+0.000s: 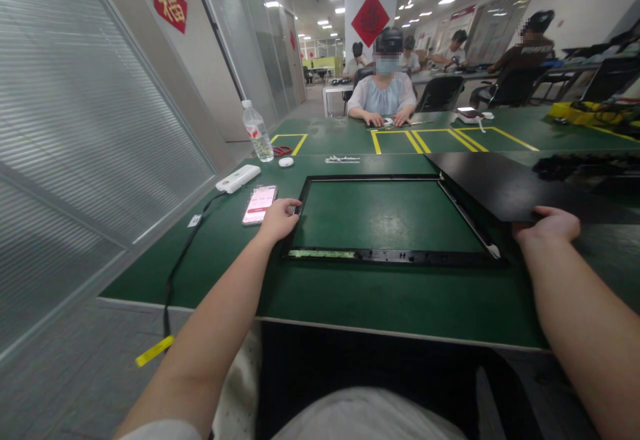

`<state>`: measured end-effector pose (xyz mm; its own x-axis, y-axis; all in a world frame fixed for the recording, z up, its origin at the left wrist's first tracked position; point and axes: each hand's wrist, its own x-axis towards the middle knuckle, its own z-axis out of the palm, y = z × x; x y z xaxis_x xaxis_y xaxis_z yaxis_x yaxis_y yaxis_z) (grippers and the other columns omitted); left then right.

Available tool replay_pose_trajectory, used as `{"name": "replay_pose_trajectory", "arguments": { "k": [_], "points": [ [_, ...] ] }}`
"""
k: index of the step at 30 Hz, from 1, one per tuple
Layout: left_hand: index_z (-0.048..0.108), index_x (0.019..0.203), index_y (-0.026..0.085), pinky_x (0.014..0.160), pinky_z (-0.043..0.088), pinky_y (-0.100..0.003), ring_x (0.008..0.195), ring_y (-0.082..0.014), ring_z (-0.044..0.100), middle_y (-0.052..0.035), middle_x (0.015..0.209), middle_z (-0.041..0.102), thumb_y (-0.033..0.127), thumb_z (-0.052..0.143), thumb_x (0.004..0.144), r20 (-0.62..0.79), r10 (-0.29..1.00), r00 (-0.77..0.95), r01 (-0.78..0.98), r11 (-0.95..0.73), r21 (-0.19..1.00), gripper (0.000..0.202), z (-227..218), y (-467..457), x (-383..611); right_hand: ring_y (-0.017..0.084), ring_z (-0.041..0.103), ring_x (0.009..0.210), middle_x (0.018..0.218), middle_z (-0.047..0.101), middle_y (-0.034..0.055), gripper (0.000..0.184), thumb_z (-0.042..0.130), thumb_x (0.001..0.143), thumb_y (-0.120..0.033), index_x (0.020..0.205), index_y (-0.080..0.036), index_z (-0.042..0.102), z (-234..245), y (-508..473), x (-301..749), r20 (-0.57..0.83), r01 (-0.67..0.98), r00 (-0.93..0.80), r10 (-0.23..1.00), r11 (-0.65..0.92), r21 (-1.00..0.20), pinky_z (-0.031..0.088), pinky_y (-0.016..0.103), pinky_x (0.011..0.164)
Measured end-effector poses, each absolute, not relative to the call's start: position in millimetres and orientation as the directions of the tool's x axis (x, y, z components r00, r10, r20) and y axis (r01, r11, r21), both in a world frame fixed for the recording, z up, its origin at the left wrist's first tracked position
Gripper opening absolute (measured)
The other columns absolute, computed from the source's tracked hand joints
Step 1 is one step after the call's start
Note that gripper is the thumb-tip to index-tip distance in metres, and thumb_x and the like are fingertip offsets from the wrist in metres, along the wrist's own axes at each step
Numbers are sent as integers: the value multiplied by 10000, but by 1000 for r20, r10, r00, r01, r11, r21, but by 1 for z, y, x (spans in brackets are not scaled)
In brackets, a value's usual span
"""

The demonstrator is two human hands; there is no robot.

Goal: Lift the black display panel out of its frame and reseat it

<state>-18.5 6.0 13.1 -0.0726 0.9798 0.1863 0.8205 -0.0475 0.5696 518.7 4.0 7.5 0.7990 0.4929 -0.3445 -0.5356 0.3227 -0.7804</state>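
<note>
A thin black rectangular frame [425, 257], like a screen bezel, lies flat on the green table. A pale green strip [323, 254] runs along part of its near bar. My left hand [280, 217] pinches the frame's left side, thumb and fingers closed at the edge. To the right, my right hand [549, 225] grips the near edge of a flat black panel [500, 187], its fingers partly hidden beneath. The panel is raised at a slant beside the frame's right side. A whitish piece [494, 251] shows at the frame's near right corner.
Left of the frame are a phone [260, 204], a white power strip [239, 179] with a black cord, a water bottle [257, 132], and red-handled scissors [283, 151]. Small white parts [343, 159] lie behind it. Across the table [350, 300] sits a masked person [383, 93]. Black items [585, 167] stand right.
</note>
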Motion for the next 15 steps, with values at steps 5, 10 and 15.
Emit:
{"name": "replay_pose_trajectory", "arguments": {
  "k": [5,10,15],
  "points": [
    [758,1165,178,904,528,-405,852,-266,671,-85,927,699,194,664,778,209,974,-90,780,-62,623,398,11,7,-20,154,656,722,875,620,29,220,437,644,-25,738,-223,446,15,-1,510,-346,-547,783,517,309,-778,621,323,618],
    [760,1130,180,903,532,-410,849,-270,674,-83,909,705,196,672,767,233,968,-95,747,-85,660,374,8,8,-23,111,626,671,761,557,7,221,428,665,16,684,-201,461,28,-4,502,-307,-549,782,543,367,-751,590,218,573],
    [756,1105,188,911,537,-412,888,-277,685,-86,948,725,198,692,747,244,963,-115,707,-93,701,364,10,8,-23,107,620,672,794,597,28,175,464,653,-12,648,-184,496,42,-12,484,-208,-505,779,592,396,-767,583,214,561]
  ]
}}
